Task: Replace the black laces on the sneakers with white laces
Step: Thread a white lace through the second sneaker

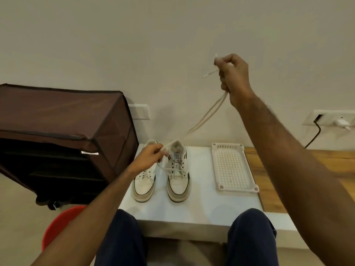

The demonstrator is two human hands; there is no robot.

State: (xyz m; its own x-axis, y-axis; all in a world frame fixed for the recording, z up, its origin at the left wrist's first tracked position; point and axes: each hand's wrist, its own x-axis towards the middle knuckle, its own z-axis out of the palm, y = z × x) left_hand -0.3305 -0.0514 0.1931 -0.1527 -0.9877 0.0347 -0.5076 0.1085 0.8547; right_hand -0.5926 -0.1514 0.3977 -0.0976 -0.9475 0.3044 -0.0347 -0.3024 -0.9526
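Raised right hand (pixel 233 77) grips both ends of a white lace (pixel 203 117); left hand (pixel 151 156) pinches it above two sneakers (pixel 177 171) on the counter (pixel 201 206).

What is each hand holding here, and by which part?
Both hold the white lace: the right hand grips both strands just below their tips, raised high; the left hand pinches them low, by the right sneaker.

- Glossy white low table (pixel 201 212) against a plain off-white wall (pixel 153 45).
- Left of it: brown fabric shoe cabinet (pixel 63 120).
- Right: wooden floor (pixel 326 164).
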